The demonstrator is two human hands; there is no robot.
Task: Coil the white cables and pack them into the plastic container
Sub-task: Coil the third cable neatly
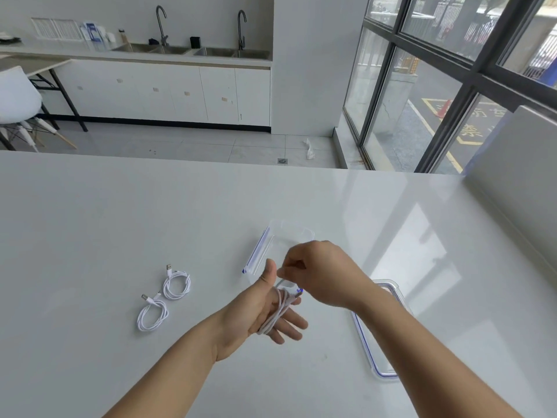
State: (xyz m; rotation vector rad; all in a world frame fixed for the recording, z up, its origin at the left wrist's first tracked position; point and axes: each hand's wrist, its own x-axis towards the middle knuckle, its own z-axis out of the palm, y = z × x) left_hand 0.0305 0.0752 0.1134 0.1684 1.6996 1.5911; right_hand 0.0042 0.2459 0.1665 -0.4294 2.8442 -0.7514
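Observation:
My left hand (265, 309) is held palm up above the white table, fingers spread, with a white cable (278, 312) wound in loops around them. My right hand (319, 271) hovers just above it and pinches the free end of that same cable between thumb and fingers. The clear plastic container (272, 241) with a blue-edged clip stands right behind my hands, partly hidden by them. Two coiled white cables lie on the table to the left: one (177, 285) farther, one (152, 315) nearer.
The container's clear lid (378, 342) with a blue seal lies flat on the white table (90, 236) under my right forearm. A raised white ledge (518, 182) runs along the table's right side. Beyond the table edge are floor, sinks and a window.

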